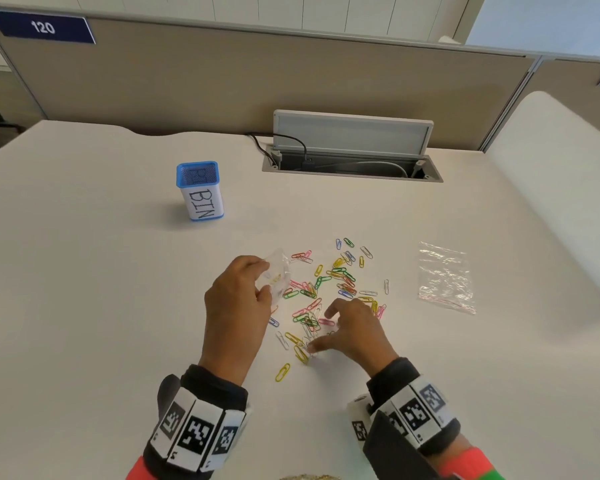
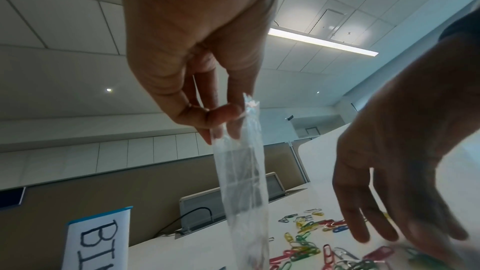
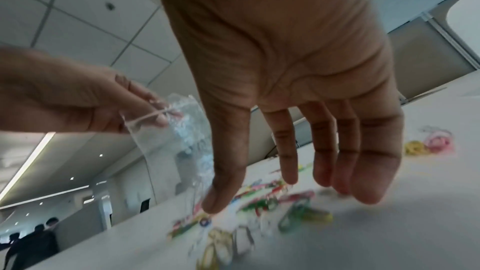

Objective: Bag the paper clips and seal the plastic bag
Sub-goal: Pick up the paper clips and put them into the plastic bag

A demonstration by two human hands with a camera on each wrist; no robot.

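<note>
Coloured paper clips (image 1: 326, 289) lie scattered on the white desk (image 1: 118, 306) in front of me. My left hand (image 1: 236, 299) pinches the top edge of a small clear plastic bag (image 1: 278, 275), which hangs down just left of the pile. In the left wrist view the bag (image 2: 241, 171) dangles from thumb and fingers, and a few clips show inside it. My right hand (image 1: 347, 332) hovers low over the near clips (image 3: 272, 206) with its fingers (image 3: 288, 151) spread and straight, holding nothing.
A second clear zip bag (image 1: 445, 275) lies flat at the right. A blue mesh cup labelled BIN (image 1: 200, 190) stands at the back left. An open cable hatch (image 1: 352, 150) with cords sits at the desk's rear, before a partition.
</note>
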